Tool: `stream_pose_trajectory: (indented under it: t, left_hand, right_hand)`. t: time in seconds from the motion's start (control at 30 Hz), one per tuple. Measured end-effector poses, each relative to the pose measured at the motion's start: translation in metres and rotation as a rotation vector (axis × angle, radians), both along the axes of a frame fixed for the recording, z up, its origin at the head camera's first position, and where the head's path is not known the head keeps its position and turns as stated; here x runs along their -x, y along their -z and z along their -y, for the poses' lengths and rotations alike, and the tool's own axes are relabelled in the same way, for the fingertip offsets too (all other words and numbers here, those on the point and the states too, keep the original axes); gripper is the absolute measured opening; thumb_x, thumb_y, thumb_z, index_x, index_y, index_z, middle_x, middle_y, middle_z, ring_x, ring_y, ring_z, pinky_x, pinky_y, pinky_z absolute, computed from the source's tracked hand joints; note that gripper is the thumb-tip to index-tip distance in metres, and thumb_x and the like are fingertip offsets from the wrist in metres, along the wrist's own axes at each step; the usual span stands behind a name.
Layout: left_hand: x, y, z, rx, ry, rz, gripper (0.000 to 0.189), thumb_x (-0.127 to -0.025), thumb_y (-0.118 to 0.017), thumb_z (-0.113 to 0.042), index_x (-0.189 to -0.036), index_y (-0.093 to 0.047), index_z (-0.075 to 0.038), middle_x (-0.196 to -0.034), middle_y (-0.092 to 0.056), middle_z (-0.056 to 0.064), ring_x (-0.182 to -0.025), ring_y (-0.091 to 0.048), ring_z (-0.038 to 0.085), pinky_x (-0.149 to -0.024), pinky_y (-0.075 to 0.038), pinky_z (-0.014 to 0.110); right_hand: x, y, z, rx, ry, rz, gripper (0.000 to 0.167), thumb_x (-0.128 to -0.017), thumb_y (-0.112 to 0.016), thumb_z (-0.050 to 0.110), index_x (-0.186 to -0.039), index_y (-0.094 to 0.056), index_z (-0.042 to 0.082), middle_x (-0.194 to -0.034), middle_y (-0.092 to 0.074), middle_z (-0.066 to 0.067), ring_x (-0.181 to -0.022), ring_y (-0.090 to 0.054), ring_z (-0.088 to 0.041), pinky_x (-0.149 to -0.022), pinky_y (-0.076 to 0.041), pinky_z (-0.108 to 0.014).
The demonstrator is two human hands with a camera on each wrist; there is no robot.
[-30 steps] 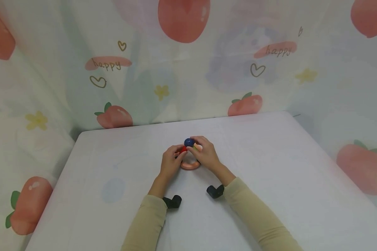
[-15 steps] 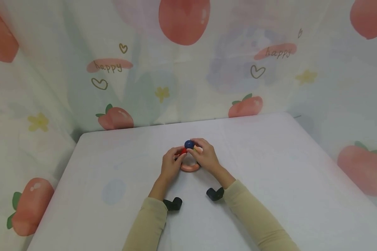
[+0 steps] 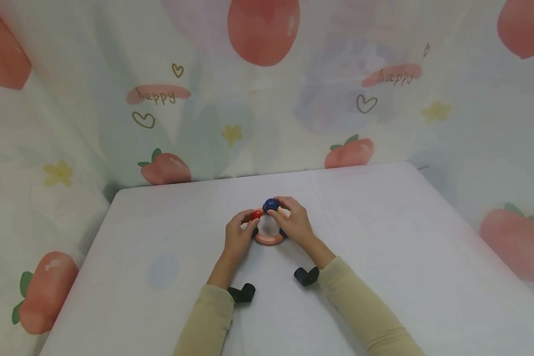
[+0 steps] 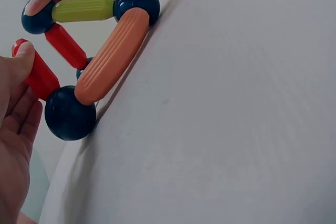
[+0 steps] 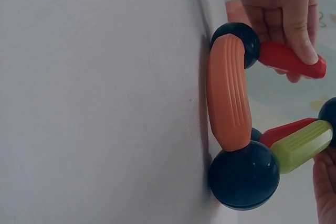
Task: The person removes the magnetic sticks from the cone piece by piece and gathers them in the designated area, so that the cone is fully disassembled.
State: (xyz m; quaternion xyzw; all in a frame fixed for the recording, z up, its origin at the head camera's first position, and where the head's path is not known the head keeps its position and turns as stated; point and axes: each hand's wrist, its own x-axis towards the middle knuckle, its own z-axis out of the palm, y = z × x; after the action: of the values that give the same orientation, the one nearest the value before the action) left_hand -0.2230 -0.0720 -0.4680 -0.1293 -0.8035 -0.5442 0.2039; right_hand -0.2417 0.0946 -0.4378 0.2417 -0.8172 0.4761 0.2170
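A frame of magnetic building rods and dark blue balls stands on the white table. My left hand (image 3: 239, 235) pinches a red rod (image 4: 43, 77) between thumb and fingers; its lower end meets a blue ball (image 4: 70, 114) on the table. At the top, my right hand (image 3: 295, 221) pinches another blue ball (image 3: 271, 205). A green rod (image 4: 84, 10) and a second red rod (image 4: 65, 45) run down from that raised ball. The held red rod's upper end is apart from it. Along the near side, a curved orange rod (image 3: 269, 240) links two lower balls.
White cloth covers the table (image 3: 382, 237). Behind it hangs a curtain (image 3: 267, 113) printed with peaches. Black camera mounts (image 3: 244, 293) are strapped at both wrists, close over the tabletop.
My left hand has shifted slightly left with the red rod, and a gap now shows between that rod and the raised ball. The right hand still holds the ball, almost in place.
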Motion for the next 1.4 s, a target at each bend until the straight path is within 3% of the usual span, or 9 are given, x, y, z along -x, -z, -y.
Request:
stream_pose_trajectory:
  t: [0.2,0.43,0.67,0.83,0.93,1.03,1.2,1.3,1.4]
  left_hand:
    - [-0.001,-0.001,0.002,-0.053,0.012,0.017,0.022,-0.083,-0.067,-0.006,-0.104,-0.064,0.001,-0.1,-0.065,0.011,-0.09,-0.059,0.023,-0.088,-0.044,0.04]
    - [-0.002,0.001,0.004,-0.138,0.024,0.098,0.025,-0.087,-0.064,-0.012,-0.109,-0.063,-0.001,-0.105,-0.063,0.009,-0.098,-0.059,0.021,-0.093,-0.042,0.038]
    - [-0.001,-0.001,0.002,-0.098,0.019,0.113,0.026,-0.087,-0.063,-0.013,-0.112,-0.062,-0.003,-0.108,-0.063,0.007,-0.101,-0.057,0.02,-0.094,-0.041,0.037]
    - [-0.001,-0.003,0.006,-0.06,0.02,0.123,0.037,-0.087,-0.065,-0.018,-0.121,-0.058,-0.004,-0.116,-0.06,0.007,-0.109,-0.054,0.019,-0.095,-0.04,0.036]
    - [0.003,-0.013,0.01,-0.016,0.03,0.112,0.042,-0.087,-0.064,-0.02,-0.125,-0.055,-0.004,-0.12,-0.059,0.006,-0.113,-0.052,0.018,-0.096,-0.039,0.034]
    - [0.01,-0.032,0.011,0.071,0.052,0.132,0.043,-0.088,-0.064,-0.023,-0.126,-0.055,-0.006,-0.12,-0.059,0.005,-0.113,-0.052,0.017,-0.096,-0.039,0.035]
    - [0.02,-0.065,0.002,0.351,0.148,0.238,0.049,-0.087,-0.063,-0.035,-0.126,-0.057,-0.006,-0.12,-0.059,0.007,-0.11,-0.054,0.023,-0.092,-0.043,0.039]
    - [0.022,-0.075,-0.004,0.472,0.198,0.263,0.048,-0.086,-0.064,-0.034,-0.124,-0.058,-0.006,-0.119,-0.06,0.008,-0.11,-0.054,0.023,-0.092,-0.043,0.038]
    - [0.022,-0.078,-0.008,0.512,0.2,0.251,0.044,-0.086,-0.066,-0.029,-0.122,-0.059,-0.005,-0.118,-0.061,0.007,-0.109,-0.055,0.021,-0.091,-0.044,0.037]
  right_hand:
    - [-0.001,-0.001,-0.001,0.0,-0.008,-0.013,0.034,-0.079,-0.072,0.006,-0.109,-0.06,-0.006,-0.104,-0.061,-0.016,-0.096,-0.058,-0.025,-0.084,-0.048,-0.036]
    - [0.0,-0.002,-0.002,-0.006,-0.007,-0.009,0.036,-0.078,-0.072,0.006,-0.11,-0.059,-0.006,-0.105,-0.061,-0.016,-0.097,-0.058,-0.026,-0.084,-0.048,-0.036]
    - [0.001,-0.003,-0.003,0.006,-0.005,0.004,0.036,-0.079,-0.072,0.007,-0.11,-0.06,-0.005,-0.105,-0.061,-0.015,-0.097,-0.058,-0.024,-0.085,-0.047,-0.034]
    - [0.001,-0.002,-0.004,0.003,-0.009,0.03,0.037,-0.08,-0.072,0.009,-0.112,-0.059,-0.005,-0.106,-0.061,-0.015,-0.098,-0.058,-0.024,-0.086,-0.047,-0.035]
    - [0.0,-0.002,-0.004,0.009,-0.011,0.055,0.039,-0.08,-0.071,0.01,-0.114,-0.058,-0.005,-0.107,-0.061,-0.014,-0.099,-0.058,-0.024,-0.086,-0.047,-0.036]
    - [-0.001,-0.002,-0.005,0.014,-0.01,0.07,0.041,-0.081,-0.071,0.01,-0.116,-0.058,-0.005,-0.109,-0.06,-0.015,-0.1,-0.057,-0.025,-0.087,-0.047,-0.036]
    - [-0.003,0.0,-0.005,0.035,-0.003,0.059,0.039,-0.08,-0.071,0.007,-0.115,-0.058,-0.005,-0.108,-0.061,-0.016,-0.098,-0.058,-0.026,-0.086,-0.047,-0.036]
    - [-0.004,0.002,-0.005,0.043,-0.005,0.048,0.038,-0.079,-0.071,0.005,-0.114,-0.059,-0.005,-0.108,-0.061,-0.017,-0.096,-0.059,-0.027,-0.084,-0.048,-0.036]
    - [-0.006,0.003,-0.004,0.046,0.001,0.053,0.036,-0.079,-0.071,0.005,-0.112,-0.06,-0.005,-0.105,-0.062,-0.017,-0.094,-0.06,-0.027,-0.083,-0.049,-0.037]
